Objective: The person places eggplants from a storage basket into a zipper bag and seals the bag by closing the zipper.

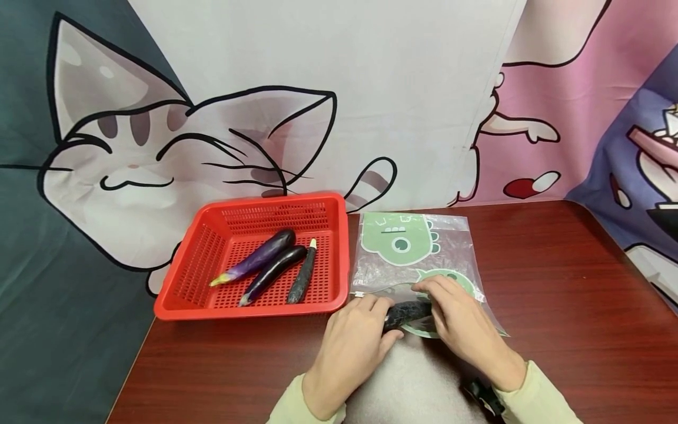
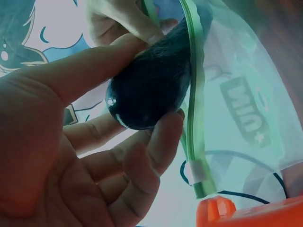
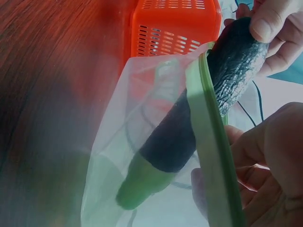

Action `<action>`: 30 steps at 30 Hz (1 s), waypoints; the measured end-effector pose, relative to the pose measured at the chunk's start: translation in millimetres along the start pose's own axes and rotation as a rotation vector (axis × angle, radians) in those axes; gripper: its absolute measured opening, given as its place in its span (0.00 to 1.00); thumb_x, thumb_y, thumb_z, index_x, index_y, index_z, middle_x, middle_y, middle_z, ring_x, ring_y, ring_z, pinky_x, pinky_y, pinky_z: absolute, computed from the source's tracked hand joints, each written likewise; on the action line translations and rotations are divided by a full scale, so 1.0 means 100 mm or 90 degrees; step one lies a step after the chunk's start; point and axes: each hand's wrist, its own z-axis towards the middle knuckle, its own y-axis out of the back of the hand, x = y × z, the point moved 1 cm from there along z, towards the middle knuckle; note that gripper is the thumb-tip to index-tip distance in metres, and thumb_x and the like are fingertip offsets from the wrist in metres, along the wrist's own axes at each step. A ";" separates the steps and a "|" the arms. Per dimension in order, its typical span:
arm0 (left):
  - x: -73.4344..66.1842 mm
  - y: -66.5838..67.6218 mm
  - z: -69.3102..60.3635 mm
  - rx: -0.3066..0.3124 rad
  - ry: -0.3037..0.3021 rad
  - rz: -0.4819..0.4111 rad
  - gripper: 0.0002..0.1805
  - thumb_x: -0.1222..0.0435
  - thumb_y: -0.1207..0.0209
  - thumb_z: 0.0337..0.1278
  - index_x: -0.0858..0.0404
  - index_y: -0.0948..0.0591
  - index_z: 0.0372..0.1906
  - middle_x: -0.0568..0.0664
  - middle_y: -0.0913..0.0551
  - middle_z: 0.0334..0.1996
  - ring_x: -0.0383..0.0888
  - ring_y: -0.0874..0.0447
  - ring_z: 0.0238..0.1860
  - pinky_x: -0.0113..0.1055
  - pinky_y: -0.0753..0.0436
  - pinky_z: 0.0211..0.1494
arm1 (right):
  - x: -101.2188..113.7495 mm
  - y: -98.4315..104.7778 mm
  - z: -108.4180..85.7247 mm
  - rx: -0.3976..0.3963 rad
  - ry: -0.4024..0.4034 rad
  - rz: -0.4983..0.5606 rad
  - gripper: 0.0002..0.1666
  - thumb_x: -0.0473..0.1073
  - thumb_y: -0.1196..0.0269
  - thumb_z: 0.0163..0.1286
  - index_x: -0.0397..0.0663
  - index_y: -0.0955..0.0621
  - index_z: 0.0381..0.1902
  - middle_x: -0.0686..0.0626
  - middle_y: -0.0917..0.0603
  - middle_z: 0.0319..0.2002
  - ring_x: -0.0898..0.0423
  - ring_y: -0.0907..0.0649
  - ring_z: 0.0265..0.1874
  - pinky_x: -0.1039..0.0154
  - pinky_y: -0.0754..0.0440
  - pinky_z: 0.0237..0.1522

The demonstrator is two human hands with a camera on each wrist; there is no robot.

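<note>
A dark, wrinkled eggplant (image 1: 408,313) lies between my two hands. My left hand (image 1: 356,333) grips its smooth, rounded end, thumb on one side and fingertips on the other, as the left wrist view shows. The eggplant's other part (image 3: 173,132) is inside a clear zip bag (image 1: 450,247) with green prints, and its far end looks green there. At the bag's mouth, my right hand (image 1: 466,324) holds the green zip edge (image 3: 215,137). One of its fingertips shows through the film. A white slider (image 2: 195,171) sits near one end of the zip.
To the left stands a red perforated basket (image 1: 341,253) with two purple eggplants (image 1: 272,274) and a dark, pale-tipped vegetable (image 1: 303,277) in it. The reddish wooden table (image 1: 572,282) has a pale sheet (image 1: 408,383) at the front. A printed cloth (image 1: 413,106) hangs behind.
</note>
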 end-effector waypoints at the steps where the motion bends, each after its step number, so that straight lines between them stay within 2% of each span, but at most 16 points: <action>1: 0.00 0.00 0.00 -0.003 -0.004 -0.002 0.22 0.51 0.26 0.47 0.56 0.16 0.46 0.45 0.15 0.38 0.44 0.16 0.38 0.38 0.18 0.37 | 0.00 0.00 0.00 0.000 0.000 0.000 0.19 0.23 0.43 0.60 0.44 0.18 0.46 0.53 0.18 0.45 0.54 0.19 0.47 0.60 0.25 0.50; 6: -0.02 -0.03 0.01 -0.022 -0.015 0.009 0.22 0.51 0.26 0.48 0.56 0.15 0.47 0.45 0.15 0.40 0.43 0.16 0.39 0.37 0.18 0.40 | 0.00 0.01 0.00 -0.005 0.001 0.003 0.19 0.22 0.42 0.60 0.44 0.18 0.46 0.52 0.18 0.45 0.54 0.19 0.47 0.60 0.26 0.50; 16: -0.06 -0.07 0.00 -0.024 -0.057 0.021 0.22 0.57 0.29 0.48 0.60 0.15 0.50 0.46 0.16 0.43 0.44 0.16 0.41 0.37 0.18 0.39 | 0.01 0.00 0.01 -0.010 -0.001 0.008 0.20 0.23 0.43 0.60 0.44 0.18 0.46 0.53 0.18 0.45 0.54 0.19 0.47 0.62 0.26 0.50; 22: -0.08 -0.10 0.00 -0.038 -0.084 0.017 0.22 0.62 0.31 0.46 0.61 0.16 0.51 0.46 0.16 0.44 0.43 0.17 0.43 0.36 0.20 0.46 | 0.02 0.00 0.00 -0.017 0.004 0.011 0.21 0.22 0.43 0.60 0.45 0.18 0.47 0.53 0.18 0.45 0.55 0.19 0.47 0.62 0.26 0.51; 30: -0.12 -0.13 0.02 -0.036 -0.093 0.043 0.22 0.59 0.30 0.50 0.60 0.16 0.51 0.45 0.16 0.45 0.41 0.18 0.43 0.35 0.21 0.45 | 0.01 -0.01 0.00 -0.018 0.012 0.024 0.20 0.23 0.45 0.61 0.43 0.18 0.47 0.51 0.18 0.45 0.53 0.19 0.47 0.62 0.28 0.53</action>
